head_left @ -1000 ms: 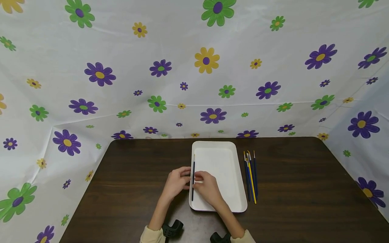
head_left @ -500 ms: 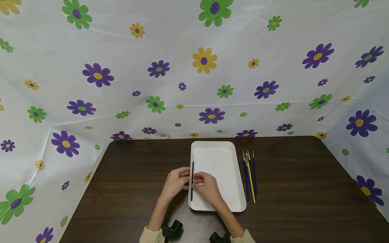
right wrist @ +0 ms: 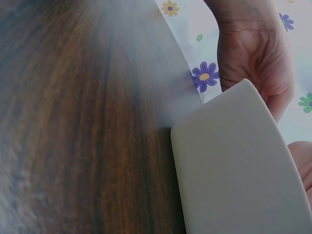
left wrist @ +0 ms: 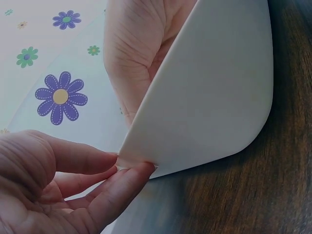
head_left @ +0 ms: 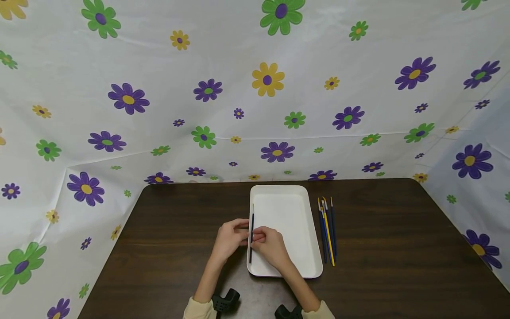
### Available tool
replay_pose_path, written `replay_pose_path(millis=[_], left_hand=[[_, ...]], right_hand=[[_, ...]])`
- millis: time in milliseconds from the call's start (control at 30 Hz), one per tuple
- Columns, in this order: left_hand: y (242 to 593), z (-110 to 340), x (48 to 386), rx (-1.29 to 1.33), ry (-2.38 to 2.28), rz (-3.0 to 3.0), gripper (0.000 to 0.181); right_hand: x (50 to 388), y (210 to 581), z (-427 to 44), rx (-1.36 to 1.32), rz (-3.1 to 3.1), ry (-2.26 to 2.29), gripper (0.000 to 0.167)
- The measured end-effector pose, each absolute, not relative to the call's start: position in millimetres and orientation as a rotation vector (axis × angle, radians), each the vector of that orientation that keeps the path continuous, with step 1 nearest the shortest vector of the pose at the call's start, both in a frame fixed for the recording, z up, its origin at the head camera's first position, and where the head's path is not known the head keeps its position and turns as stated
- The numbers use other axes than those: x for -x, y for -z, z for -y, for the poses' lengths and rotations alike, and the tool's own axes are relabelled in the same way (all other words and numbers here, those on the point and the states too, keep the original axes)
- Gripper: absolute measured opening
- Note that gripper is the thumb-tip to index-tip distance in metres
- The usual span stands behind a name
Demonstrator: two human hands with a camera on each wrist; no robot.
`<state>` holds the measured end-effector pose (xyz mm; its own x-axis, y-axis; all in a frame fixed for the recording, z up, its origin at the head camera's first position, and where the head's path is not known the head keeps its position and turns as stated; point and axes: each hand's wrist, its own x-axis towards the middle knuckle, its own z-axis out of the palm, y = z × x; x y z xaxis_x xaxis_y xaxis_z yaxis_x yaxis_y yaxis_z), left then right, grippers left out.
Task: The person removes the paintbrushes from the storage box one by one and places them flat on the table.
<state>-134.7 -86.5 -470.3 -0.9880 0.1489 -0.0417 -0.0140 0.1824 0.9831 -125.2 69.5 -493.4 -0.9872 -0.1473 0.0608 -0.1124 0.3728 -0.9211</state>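
Observation:
A white tray [head_left: 287, 230] lies on the dark wooden table. Along its left inner side lies a slim dark paintbrush [head_left: 253, 217], bristles away from me. My left hand [head_left: 228, 239] is at the tray's left rim; in the left wrist view its fingers [left wrist: 112, 195] pinch that edge, one on the outer wall. Reaching across the tray, my right hand [head_left: 272, 246] has its curled fingertips at the middle of the paintbrush and appears to pinch it. In the right wrist view the tray wall [right wrist: 234, 170] hides most of the right hand [right wrist: 303, 163].
Right of the tray lie several paintbrushes [head_left: 327, 232] side by side, blue and yellow handled. A white flowered cloth [head_left: 159, 88] hangs behind the table and at its sides. Black wrist mounts [head_left: 226, 301] are on both wrists.
The paintbrush has shifted very slightly left toward the tray's wall, with the right fingertips. Both hands otherwise keep their places. The head view has drifted a little.

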Motion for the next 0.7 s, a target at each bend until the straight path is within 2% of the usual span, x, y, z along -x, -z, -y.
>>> replay_pose_path(millis=[333, 700], left_hand=[[472.8, 85.6, 135.0, -0.113, -1.959, -2.331, 0.033], [474.2, 85.9, 135.8, -0.115, -1.962, -2.345, 0.033]], right_hand=[[124.3, 491.7, -70.0, 0.223, -2.491, 1.758, 0.036], [122.0, 488.3, -68.5, 0.201, -2.517, 1.684, 0.025]])
